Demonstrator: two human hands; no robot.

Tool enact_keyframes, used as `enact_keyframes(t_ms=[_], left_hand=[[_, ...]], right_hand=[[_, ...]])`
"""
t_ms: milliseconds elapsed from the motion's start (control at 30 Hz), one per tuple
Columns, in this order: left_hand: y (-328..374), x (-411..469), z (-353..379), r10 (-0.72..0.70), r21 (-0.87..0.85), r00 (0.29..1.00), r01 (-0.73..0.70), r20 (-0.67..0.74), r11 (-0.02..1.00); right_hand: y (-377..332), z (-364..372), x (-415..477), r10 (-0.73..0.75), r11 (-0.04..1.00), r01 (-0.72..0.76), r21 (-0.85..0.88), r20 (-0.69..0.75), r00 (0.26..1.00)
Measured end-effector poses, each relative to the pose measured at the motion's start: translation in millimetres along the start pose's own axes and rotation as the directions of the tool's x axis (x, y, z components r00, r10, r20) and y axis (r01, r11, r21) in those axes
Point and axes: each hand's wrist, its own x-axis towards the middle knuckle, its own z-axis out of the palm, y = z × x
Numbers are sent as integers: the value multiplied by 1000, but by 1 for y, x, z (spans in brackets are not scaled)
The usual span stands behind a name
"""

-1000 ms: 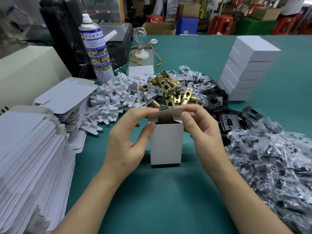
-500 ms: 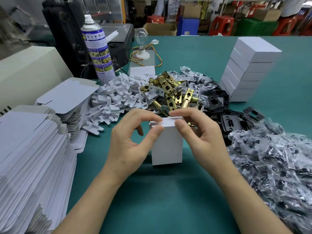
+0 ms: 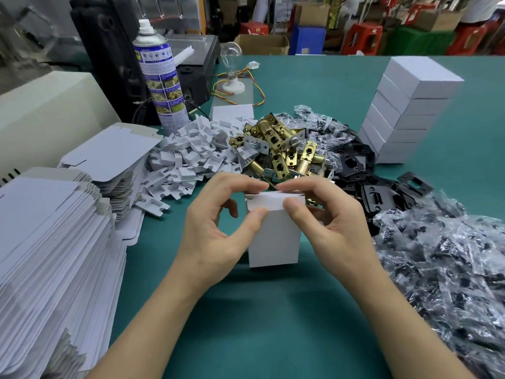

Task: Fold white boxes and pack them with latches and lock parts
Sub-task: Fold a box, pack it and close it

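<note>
A small white box (image 3: 273, 242) stands upright on the green table (image 3: 273, 310), straight in front of me. My left hand (image 3: 216, 231) pinches its top left corner between thumb and forefinger. My right hand (image 3: 330, 222) pinches the top right, its thumb lying on the folded-down lid flap (image 3: 269, 201). Behind the box lies a heap of brass latches (image 3: 281, 151). To their left are white cardboard inserts (image 3: 191, 157), to their right black strike plates (image 3: 374, 187) and bagged lock parts (image 3: 451, 258).
Flat unfolded box blanks (image 3: 49, 236) are piled high along the left edge. A stack of closed white boxes (image 3: 407, 110) stands at the back right. A spray can (image 3: 161, 77), a light bulb on a base (image 3: 232, 67) and a black machine (image 3: 109, 50) stand behind.
The box top was open a second ago. Both hands have since folded the lid flap down over it and now hold it at the top edge.
</note>
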Motion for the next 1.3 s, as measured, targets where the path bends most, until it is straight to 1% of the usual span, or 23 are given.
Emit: enact_keyframes(t_ms=[100,333,633,767,933,1133,1300], left_hand=[[-1,0,0,-1,-4,1000,1,-6,1000],[-2,-1,1,-26,-41,999,26,-18,999],[-5,-2,1,-29,-93,1000,29,3,995],[-3,-2,1,-41,-109,999,43,17,993],[-3,1,-8,19,-3,998,-19,63,1000],[-3,1,-10,21,3,998,-21,59,1000],[-3,0,-9,-8,4,1000,8,29,1000]], right_hand=[[-1,1,-1,-18,999,18,-37,-23,1000],[-3,4,-1,-1,1000,0,-14,-54,999],[0,1,-1,-34,999,34,16,2,999],[2,-2,0,-25,999,23,49,40,999],[2,-3,1,-42,998,40,39,66,997],[5,-10,3,-66,998,67,-5,76,995],[8,-13,5,-103,992,108,-64,73,992]])
